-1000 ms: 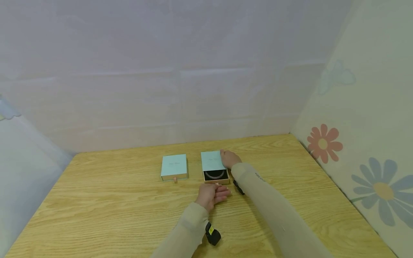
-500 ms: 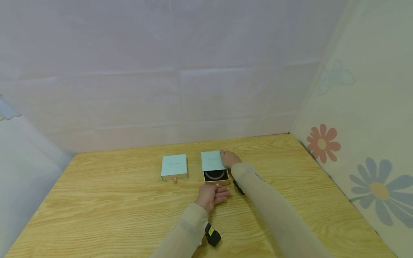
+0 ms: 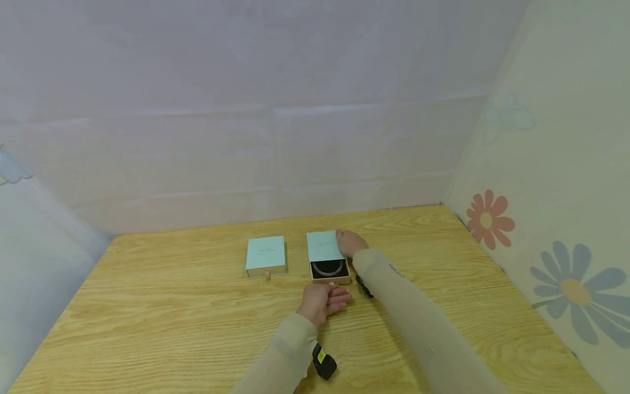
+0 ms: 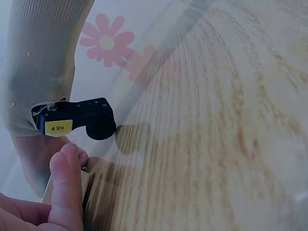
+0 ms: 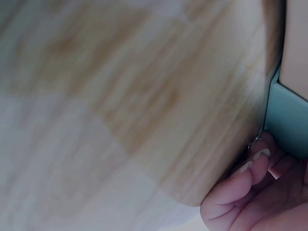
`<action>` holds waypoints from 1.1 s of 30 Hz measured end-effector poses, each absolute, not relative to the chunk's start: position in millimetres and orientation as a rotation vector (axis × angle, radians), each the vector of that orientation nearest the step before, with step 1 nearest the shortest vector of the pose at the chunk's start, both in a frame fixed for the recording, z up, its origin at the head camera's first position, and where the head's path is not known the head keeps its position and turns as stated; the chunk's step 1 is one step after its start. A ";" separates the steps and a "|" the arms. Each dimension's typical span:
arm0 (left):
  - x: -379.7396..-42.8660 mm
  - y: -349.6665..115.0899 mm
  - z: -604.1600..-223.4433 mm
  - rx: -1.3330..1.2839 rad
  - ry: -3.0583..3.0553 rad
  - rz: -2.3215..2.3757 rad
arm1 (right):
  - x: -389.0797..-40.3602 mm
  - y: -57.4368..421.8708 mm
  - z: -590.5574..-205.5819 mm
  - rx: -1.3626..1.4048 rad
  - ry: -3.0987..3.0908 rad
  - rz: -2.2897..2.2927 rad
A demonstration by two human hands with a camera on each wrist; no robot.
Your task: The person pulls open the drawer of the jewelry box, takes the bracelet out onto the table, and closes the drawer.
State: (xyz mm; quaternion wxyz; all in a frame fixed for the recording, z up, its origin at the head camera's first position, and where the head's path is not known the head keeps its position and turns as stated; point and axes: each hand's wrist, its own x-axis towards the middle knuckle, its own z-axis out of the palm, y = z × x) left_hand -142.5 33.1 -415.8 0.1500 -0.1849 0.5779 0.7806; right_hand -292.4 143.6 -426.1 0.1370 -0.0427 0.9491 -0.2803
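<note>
A pale blue drawer box [image 3: 325, 245] lies on the wooden table, its drawer [image 3: 339, 279] partly out toward me. Inside on black lining is a ring-shaped bracelet [image 3: 328, 272]. My right hand [image 3: 351, 242] grips the sleeve of this box at its right side; in the right wrist view its curled fingers [image 5: 238, 185] lie along the blue edge. In front of the drawer, my left hand [image 3: 319, 301] pinches the pull tab with thumb and forefinger, the other fingers loosely extended. The tab is mostly hidden by the fingertips.
A second pale blue box [image 3: 266, 254], closed, lies to the left with its small pull tab [image 3: 268, 274] facing me. Behind the table [image 3: 172, 301] hangs a pale wall sheet [image 3: 275, 164]. A flower-patterned sheet [image 3: 541, 180] borders the right side.
The drawer has slid slightly farther toward me, with my left hand moving back a little along with it. My right hand keeps its place on the box.
</note>
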 end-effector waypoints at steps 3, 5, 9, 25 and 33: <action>-141.9 32.7 -415.7 -0.526 1.657 2.243 | -292.9 143.4 -426.0 -0.128 2.750 -0.805; -141.5 32.5 -416.2 -0.515 1.654 2.244 | -293.0 143.3 -425.4 -0.131 2.747 -0.810; -141.0 31.9 -416.6 -0.487 1.652 2.245 | -293.1 143.2 -424.7 -0.136 2.746 -0.823; -138.5 30.2 -417.5 -0.487 1.648 2.246 | -293.6 143.4 -426.4 -0.160 2.746 -0.836; -137.8 29.9 -421.2 -0.479 1.639 2.249 | -294.3 143.2 -427.7 -0.168 2.757 -0.835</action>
